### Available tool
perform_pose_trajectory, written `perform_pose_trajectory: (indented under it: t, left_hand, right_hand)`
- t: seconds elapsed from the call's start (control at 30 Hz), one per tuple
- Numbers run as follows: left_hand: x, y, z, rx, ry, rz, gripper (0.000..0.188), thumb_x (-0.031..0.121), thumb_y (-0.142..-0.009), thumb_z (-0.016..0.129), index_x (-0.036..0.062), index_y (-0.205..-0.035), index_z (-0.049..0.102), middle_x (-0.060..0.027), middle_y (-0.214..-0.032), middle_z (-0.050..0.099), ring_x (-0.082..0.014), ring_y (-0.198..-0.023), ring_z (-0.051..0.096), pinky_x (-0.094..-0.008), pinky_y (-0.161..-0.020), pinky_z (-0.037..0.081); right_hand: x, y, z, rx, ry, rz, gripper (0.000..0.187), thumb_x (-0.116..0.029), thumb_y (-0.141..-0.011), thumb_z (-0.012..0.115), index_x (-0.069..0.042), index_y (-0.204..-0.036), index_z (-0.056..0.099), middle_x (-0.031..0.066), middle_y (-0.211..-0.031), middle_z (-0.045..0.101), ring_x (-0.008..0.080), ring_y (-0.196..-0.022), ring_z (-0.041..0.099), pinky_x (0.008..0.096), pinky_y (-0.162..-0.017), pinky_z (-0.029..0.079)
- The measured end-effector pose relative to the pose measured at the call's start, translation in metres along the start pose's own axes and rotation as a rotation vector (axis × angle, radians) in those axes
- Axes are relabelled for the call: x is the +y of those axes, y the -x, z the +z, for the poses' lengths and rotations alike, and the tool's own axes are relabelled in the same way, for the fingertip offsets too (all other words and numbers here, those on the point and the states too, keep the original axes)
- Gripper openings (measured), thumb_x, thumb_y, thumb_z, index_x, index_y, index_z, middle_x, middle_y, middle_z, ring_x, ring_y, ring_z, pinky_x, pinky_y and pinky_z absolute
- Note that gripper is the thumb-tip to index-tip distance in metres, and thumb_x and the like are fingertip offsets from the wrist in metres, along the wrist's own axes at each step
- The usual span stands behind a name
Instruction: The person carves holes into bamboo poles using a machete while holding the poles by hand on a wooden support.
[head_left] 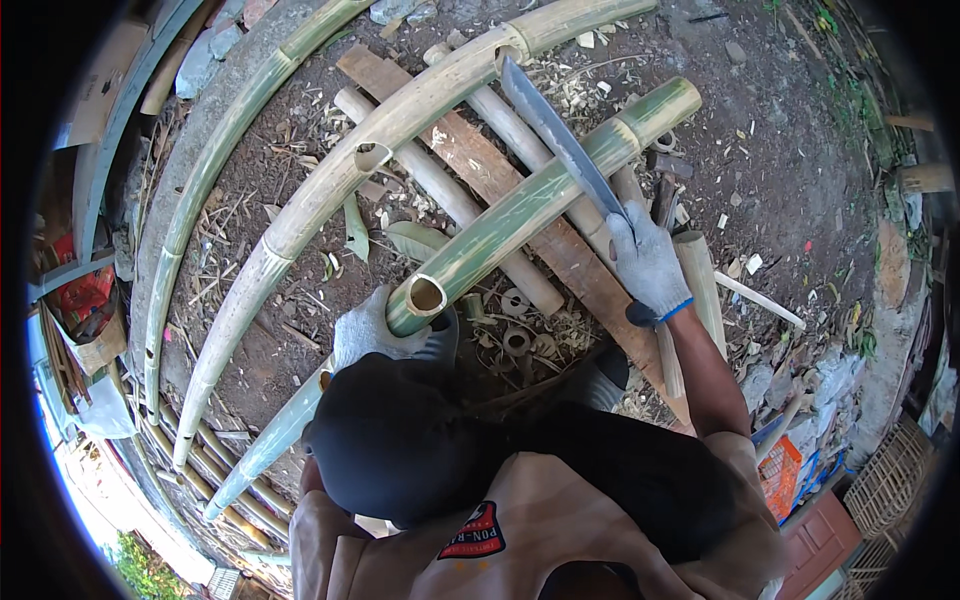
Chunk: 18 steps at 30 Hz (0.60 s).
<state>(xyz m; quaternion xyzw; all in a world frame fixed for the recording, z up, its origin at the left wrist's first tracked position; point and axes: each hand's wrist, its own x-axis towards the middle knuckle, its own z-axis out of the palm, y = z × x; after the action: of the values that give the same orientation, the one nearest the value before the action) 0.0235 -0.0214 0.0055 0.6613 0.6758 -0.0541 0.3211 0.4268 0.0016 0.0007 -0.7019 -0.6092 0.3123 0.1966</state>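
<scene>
A green bamboo pole (pixel 540 200) lies slantwise across the middle, with an oval hole cut in its upper side. My left hand (pixel 375 332), in a white work glove, is closed around this pole just below the hole; part of its grip is hidden. My right hand (pixel 648 262), gloved the same way with a blue cuff, holds a machete (pixel 560 135) by its handle. The long grey blade points up and left, passing over the pole's far part. Its tip is near a hole in a paler, curved bamboo pole (pixel 290 225).
Beneath the green pole lie a brown plank (pixel 480 155) and several round wooden poles (pixel 440 190). Another long bamboo pole (pixel 200 190) stretches along the left. Wood chips and bamboo rings (pixel 516 342) litter the dirt ground. Woven baskets (pixel 888 475) stand at the lower right.
</scene>
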Motion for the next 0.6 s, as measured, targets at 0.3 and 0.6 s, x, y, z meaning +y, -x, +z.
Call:
perform_pose_trajectory:
  t: [0.3,0.6]
  left_hand:
    - [-0.006,0.001,0.003,0.086,0.064,0.082,0.067,0.043,-0.07,0.092,0.013,-0.126,0.071,-0.0198,-0.104,0.078,-0.0413,-0.097,0.078,-0.0501,-0.084,0.062]
    - [-0.009,-0.001,0.008,0.097,0.032,0.071,0.067,0.044,-0.07,0.091,0.0136,-0.127,0.072,-0.0192,-0.105,0.079,-0.0415,-0.097,0.077,-0.0502,-0.083,0.063]
  right_hand:
    - [-0.021,-0.009,-0.018,0.161,-0.183,0.007,0.033,-0.035,-0.114,0.054,-0.003,-0.116,0.06,0.0125,-0.076,0.062,0.0223,-0.063,0.062,0.0394,-0.06,0.051]
    - [-0.058,-0.019,-0.054,0.435,-0.75,0.1,0.031,-0.032,-0.115,0.054,-0.002,-0.107,0.06,-0.0012,-0.072,0.054,0.008,-0.065,0.056,0.0324,-0.06,0.049]
